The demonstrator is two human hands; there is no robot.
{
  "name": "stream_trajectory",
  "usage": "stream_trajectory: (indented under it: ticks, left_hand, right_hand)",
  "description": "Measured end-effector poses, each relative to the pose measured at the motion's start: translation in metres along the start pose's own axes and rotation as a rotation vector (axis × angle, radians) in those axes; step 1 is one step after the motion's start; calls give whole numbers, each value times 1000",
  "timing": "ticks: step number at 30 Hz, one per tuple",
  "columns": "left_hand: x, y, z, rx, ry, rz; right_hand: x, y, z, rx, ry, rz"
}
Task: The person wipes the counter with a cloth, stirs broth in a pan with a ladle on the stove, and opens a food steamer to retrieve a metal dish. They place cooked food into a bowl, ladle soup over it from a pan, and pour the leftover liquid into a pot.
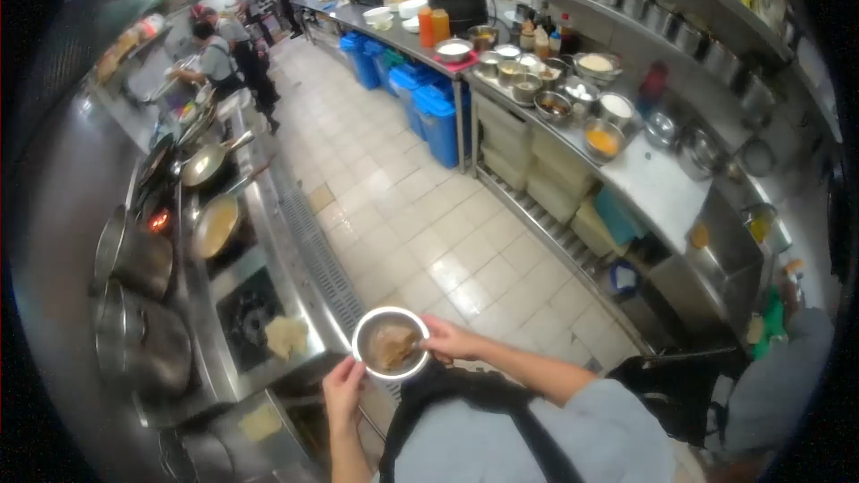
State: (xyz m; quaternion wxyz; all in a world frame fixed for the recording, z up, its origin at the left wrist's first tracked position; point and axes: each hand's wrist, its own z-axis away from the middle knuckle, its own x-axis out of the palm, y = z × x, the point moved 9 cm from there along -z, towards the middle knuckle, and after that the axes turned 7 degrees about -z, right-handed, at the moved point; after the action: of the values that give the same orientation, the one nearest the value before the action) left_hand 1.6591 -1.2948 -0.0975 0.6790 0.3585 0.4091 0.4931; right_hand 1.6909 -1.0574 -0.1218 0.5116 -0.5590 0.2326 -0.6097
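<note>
A tiled floor (483,259) runs down the middle. On one side is a long metal stove (273,250). A round bowl (391,309) with a white rim is in front of the person. The left hand (342,386) and right hand (449,340) hold its sides with their fingers. Brown food (394,349) sits inside.

Commercial kitchen, restaurant type. Steel stove line (270,255) on the left: burner (253,313), pans (202,166), big pots (159,349). Steel prep counter (658,174) opposite, crowded with metal bowls (525,96) of ingredients; steel containers (660,18) shelved above. Blue bins (438,125) under the far counter (400,38). Tiled floor (420,224), long drain grate (313,246). Several people (220,64) farther back, at least one aproned.
</note>
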Motion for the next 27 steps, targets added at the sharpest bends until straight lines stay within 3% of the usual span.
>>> stream_trajectory:
  ticks: [5,6,11,13,18,25,27]
  left_hand:
    - [-4,15,-95,-39,-62,-54]
    - [1,22,-115,-69,-94,60]
    - [22,86,-216,-48,-181,269]
    - [34,118,-256,-71,-221,220]
    - [83,178,-337,28,-446,90]
    - [137,207,-439,28,-561,-67]
    - [145,227,-473,58,-489,-115]
  right_hand:
    - [-32,-29,-85,-4,4,30]
    - [-42,-33,-103,16,38,42]
    - [-81,-105,-179,-16,148,19]
    - [-95,-132,-200,-52,169,2]
    - [-173,-159,-195,-220,641,-281]
    - [-266,-168,-169,-325,961,-351]
    - [-292,-172,-171,-375,1017,-443]
